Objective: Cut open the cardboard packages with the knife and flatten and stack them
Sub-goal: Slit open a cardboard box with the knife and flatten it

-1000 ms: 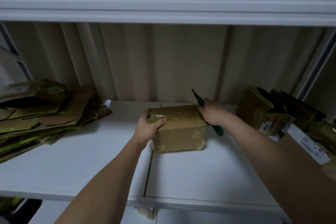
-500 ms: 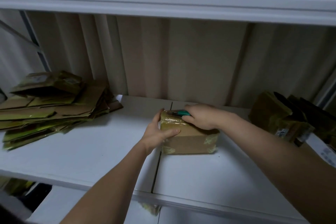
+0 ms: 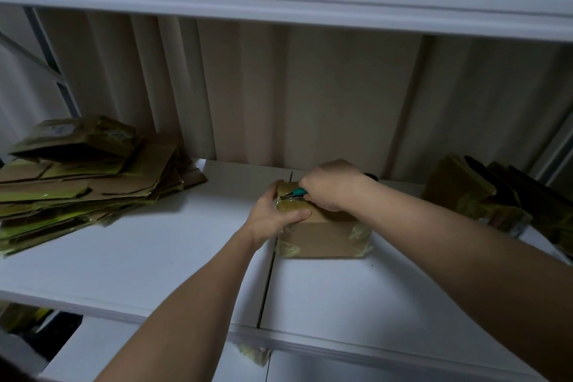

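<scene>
From the head camera I see a taped box (image 3: pixel 322 234) sitting mid-shelf (image 3: pixel 155 257). My left hand (image 3: pixel 273 215) grips its left top corner, fingers curled over the edge. My right hand (image 3: pixel 331 184) is clenched round a green knife (image 3: pixel 298 192), its tip on the box top. Flattened cardboard (image 3: pixel 80 183) is stacked at left; more packages (image 3: pixel 483 198) wait at right.

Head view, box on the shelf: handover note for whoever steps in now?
Left hand grips the box's left end. Right hand holds the teal knife, blade at the taped top seam near the left end.
Done: flattened cardboard stack at shelf left.
Left: finish the cut, flatten, stack; then the packages at right.
</scene>
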